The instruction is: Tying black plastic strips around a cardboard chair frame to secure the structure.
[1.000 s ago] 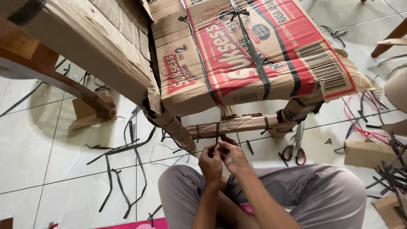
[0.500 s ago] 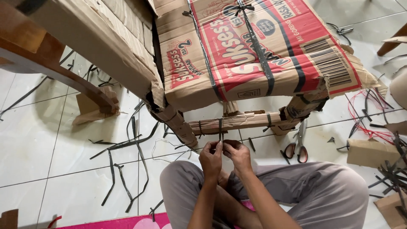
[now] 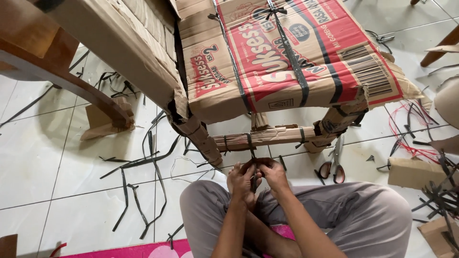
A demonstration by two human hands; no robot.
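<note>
A chair wrapped in brown and red cardboard [image 3: 287, 62] stands in front of me, bound with black straps. Its low crossbar [image 3: 272, 137], also wrapped in cardboard, has a black strap [image 3: 250, 145] looped around it. My left hand [image 3: 240, 180] and my right hand [image 3: 272, 173] meet just below the crossbar, fingers pinched together on the ends of that strap. My grey-trousered knees [image 3: 334, 210] sit under my forearms.
Red-handled scissors [image 3: 334, 165] lie on the white tile floor right of my hands. Cut black strap pieces [image 3: 138, 191] litter the floor at left and far right. A bare wooden chair leg [image 3: 71, 81] with a cardboard foot stands at left. Cardboard scraps [image 3: 411, 173] lie right.
My hands have stayed together on the strap under the crossbar, shifting slightly right and working it; the view has tilted a little. Nothing else moved.
</note>
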